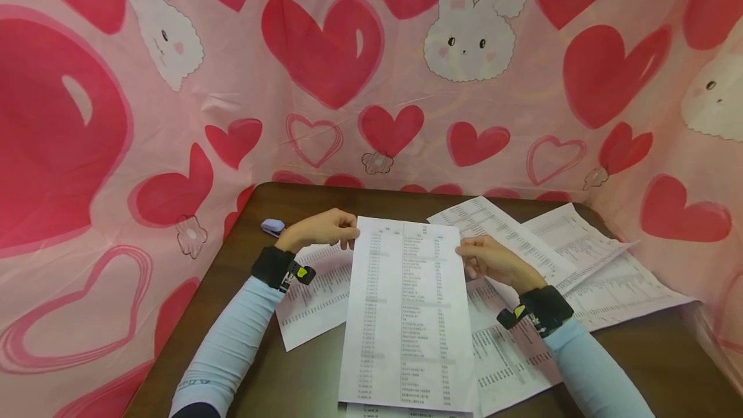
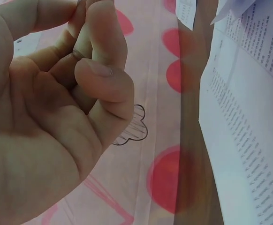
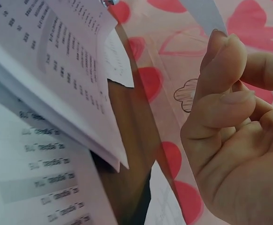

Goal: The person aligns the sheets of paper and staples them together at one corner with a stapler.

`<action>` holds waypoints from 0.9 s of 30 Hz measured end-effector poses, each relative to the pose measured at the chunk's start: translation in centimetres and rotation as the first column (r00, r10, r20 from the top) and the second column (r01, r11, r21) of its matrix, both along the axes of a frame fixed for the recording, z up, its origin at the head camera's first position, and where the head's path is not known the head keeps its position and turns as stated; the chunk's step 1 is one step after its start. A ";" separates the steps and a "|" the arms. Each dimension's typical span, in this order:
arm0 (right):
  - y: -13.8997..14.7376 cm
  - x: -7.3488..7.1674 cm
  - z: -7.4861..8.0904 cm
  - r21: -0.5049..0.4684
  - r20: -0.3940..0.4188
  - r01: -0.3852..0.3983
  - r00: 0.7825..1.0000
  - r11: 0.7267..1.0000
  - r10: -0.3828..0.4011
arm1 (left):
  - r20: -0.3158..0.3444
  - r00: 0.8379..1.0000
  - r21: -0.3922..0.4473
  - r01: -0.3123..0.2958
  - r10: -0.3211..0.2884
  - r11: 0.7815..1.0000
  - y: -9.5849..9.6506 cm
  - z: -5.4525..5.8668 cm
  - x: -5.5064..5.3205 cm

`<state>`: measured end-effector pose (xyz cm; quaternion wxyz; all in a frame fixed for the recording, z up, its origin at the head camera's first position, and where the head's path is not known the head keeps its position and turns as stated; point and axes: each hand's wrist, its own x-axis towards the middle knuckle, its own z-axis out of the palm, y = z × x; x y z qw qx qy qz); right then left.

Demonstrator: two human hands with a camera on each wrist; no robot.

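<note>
A printed sheet of paper [image 1: 409, 315] with rows of small text in a table is held up in front of me in the head view. My left hand [image 1: 325, 229] pinches its upper left edge between thumb and fingers. On the opposite edge, a little lower, my right hand [image 1: 486, 258] pinches it too. The right wrist view shows a pale paper corner [image 3: 207, 16] at the thumb and fingertip. Beneath the held sheet, another printed sheet [image 1: 316, 295] lies to the left and more pages [image 1: 511, 353] lie to the right, partly covered.
Several overlapping printed sheets [image 1: 615, 289] spread over the right side of the dark wooden table [image 1: 232, 334]. A small lilac object [image 1: 273, 226], shaped like a stapler, sits at the back left. A pink cloth [image 1: 406, 82] with hearts and rabbits hangs behind the table and along its sides.
</note>
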<state>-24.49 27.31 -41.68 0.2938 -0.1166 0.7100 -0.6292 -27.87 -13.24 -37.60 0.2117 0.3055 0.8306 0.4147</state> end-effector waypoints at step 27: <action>1.3 1.6 -2.0 0.027 0.026 -0.022 0.999 0.999 0.021 | 0.082 0.995 -0.105 0.068 -0.059 0.992 1.6 -3.0 -0.3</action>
